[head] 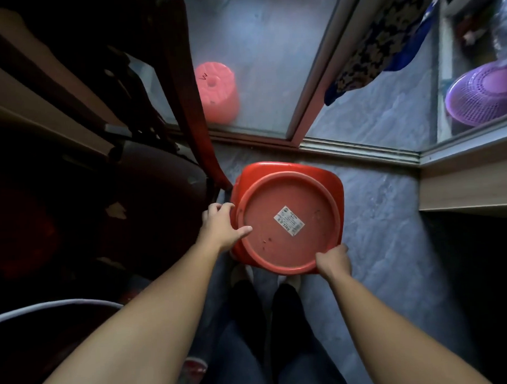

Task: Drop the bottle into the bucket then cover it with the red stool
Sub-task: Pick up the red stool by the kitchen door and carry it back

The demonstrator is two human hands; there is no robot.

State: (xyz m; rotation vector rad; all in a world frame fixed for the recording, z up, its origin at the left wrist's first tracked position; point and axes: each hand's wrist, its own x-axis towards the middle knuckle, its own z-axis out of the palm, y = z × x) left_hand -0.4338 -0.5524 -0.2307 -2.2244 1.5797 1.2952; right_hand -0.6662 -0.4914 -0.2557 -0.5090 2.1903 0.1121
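Stool (287, 219), red, is held seat-up by both hands, left hand (222, 227) clamped on its left rim and right hand (333, 261) on its near-right rim; bucket and bottle cannot be seen beneath it.

bucket, bottle: hidden (under red stool (287, 219)) | label (288, 220): unreadable

Dim feed on my end. Daylight comes through the far glass door (256, 62); the left side with the chair (165, 172) sinks into near-black shadow. I see the forearms lit evenly, no glare. Strong wide-angle bending at edges; the far-right purple basket (481, 97) is soft, slightly blurred.
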